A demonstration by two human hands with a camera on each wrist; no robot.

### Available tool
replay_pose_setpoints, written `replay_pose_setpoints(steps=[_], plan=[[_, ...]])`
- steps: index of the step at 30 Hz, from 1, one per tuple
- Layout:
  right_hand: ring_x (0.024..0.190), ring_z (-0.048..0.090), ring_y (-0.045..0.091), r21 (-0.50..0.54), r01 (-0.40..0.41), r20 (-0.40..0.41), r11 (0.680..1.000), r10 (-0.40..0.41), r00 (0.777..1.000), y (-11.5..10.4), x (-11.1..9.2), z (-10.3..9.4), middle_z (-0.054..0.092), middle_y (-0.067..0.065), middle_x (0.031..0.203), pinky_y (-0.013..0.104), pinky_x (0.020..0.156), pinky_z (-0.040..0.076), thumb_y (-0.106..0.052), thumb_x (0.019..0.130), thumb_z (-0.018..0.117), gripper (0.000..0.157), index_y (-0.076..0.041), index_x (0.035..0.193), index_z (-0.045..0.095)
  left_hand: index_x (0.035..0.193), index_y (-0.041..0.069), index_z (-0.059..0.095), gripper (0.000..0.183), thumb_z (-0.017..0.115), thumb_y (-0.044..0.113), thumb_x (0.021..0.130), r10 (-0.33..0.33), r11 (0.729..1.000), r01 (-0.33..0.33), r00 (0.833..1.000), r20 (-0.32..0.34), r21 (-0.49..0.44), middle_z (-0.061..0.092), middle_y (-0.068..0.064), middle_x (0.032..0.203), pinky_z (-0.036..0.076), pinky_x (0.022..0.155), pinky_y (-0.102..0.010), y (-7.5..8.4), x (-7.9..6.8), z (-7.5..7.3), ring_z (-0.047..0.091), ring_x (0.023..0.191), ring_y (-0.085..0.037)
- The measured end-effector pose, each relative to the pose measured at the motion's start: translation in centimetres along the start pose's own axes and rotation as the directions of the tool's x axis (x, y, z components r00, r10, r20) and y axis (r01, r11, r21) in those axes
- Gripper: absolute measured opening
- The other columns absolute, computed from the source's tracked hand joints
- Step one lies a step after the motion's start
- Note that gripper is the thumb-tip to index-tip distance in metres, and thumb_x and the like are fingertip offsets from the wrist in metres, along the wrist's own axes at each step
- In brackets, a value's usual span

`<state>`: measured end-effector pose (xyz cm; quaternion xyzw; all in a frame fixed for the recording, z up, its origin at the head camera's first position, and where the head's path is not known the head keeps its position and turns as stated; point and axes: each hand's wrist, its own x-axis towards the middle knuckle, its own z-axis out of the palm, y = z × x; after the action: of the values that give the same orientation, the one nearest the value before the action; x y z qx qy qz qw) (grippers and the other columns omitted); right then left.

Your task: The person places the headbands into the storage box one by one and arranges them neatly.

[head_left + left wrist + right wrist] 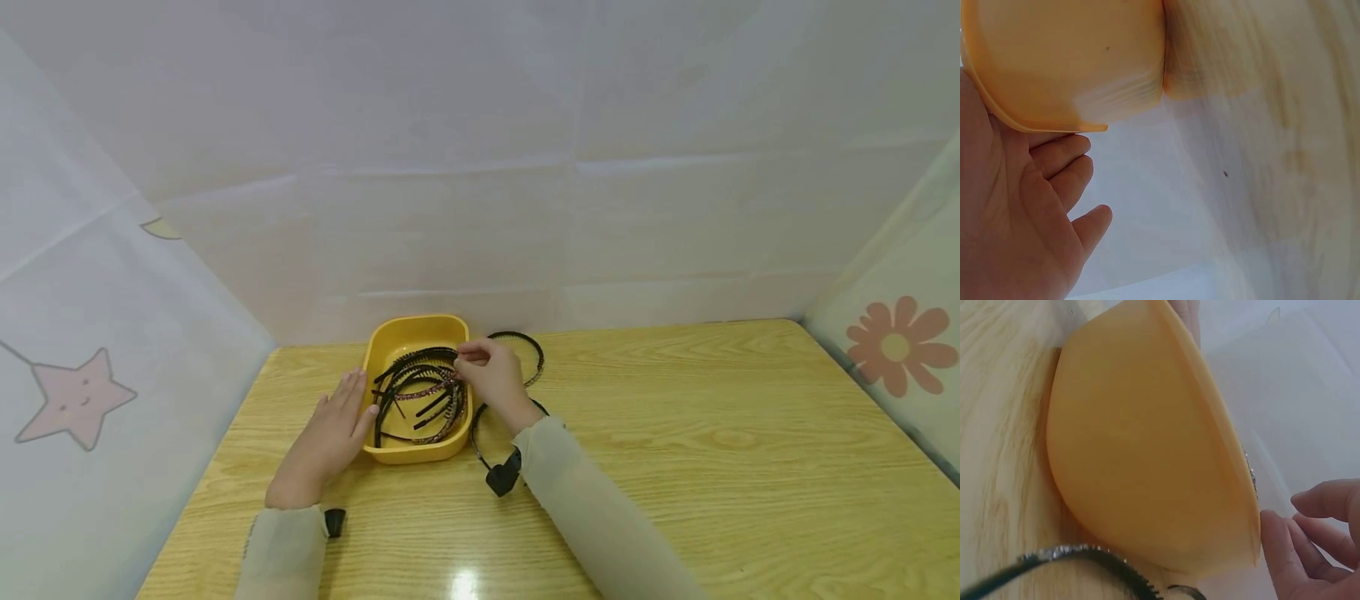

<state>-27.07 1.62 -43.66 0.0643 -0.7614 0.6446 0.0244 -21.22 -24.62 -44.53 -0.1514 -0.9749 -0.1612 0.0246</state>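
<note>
Several dark headbands, some glittery, lie in a yellow plastic bin (pixel 417 456); a purple glitter headband (pixel 415 395) is among them. My left hand (pixel 330 433) rests against the bin's left rim, its fingers extended. In the left wrist view the left palm (pixel 1022 212) is beside the bin's wall (pixel 1066 69). At the right rim is my right hand (pixel 491 375), fingers bent near the headbands' ends. In the right wrist view one right fingertip (pixel 1270 522) touches the rim; nothing shows between the parted fingers.
Two dark headbands lie on the wooden table (pixel 675 433) right of the bin: one farther back (pixel 536 350), one nearer (pixel 476 433), partly behind the right wrist. A black wrist camera (pixel 502 475) hangs by it. White cloth walls (pixel 450 233) stand behind and at both sides.
</note>
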Motion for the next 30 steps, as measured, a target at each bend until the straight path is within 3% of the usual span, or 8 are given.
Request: replay_pose_setpoints(steps=[7,14,24,30], plan=[[0.091,0.067,0.019,-0.142,0.054,0.004,0.988,-0.054,0.999,0.4,-0.5,-1.8,0.071,0.005,0.102,0.032,0.076,0.059,-0.008,0.097,0.067,0.018,-0.007,0.114,0.074,0.159,-0.007,0.018,0.064,0.037,0.033,0.111,-0.001,1.0,0.001,1.0,-0.002,-0.004,0.015,-0.026,0.165,0.011,0.119,-0.067,-0.1,0.1,0.0,0.014,0.152,-0.045],[0.092,0.067,0.025,-0.231,0.135,-0.014,0.964,-0.142,0.99,0.7,-1.3,-4.1,0.072,0.007,0.101,0.04,0.081,0.058,-0.007,0.096,0.067,0.016,-0.006,0.11,0.075,0.159,-0.007,0.016,0.065,0.036,0.033,0.112,-0.002,1.0,0.002,1.0,0.013,-0.008,0.013,-0.026,0.165,0.01,0.119,-0.067,-0.2,0.1,0.1,0.012,0.152,-0.045],[0.096,0.066,0.026,-0.218,0.064,-0.126,0.974,-0.093,0.988,2.5,-1.4,-7.5,0.071,0.011,0.106,0.04,0.079,0.058,-0.008,0.098,0.066,0.018,-0.004,0.115,0.072,0.159,-0.007,0.016,0.065,0.037,0.032,0.111,-0.003,1.0,0.003,1.0,0.008,-0.014,0.013,-0.025,0.165,0.01,0.119,-0.067,-0.1,0.1,0.2,0.012,0.152,-0.045],[0.098,0.067,0.029,-0.274,0.021,-0.194,0.961,-0.077,0.978,3.5,-0.8,-9.3,0.071,0.015,0.107,0.043,0.084,0.057,-0.009,0.098,0.064,0.018,-0.002,0.113,0.072,0.159,-0.006,0.015,0.065,0.036,0.033,0.112,-0.005,1.0,0.005,1.0,0.011,-0.005,0.012,-0.025,0.166,0.01,0.119,-0.066,0.0,0.1,0.0,0.012,0.152,-0.045]])
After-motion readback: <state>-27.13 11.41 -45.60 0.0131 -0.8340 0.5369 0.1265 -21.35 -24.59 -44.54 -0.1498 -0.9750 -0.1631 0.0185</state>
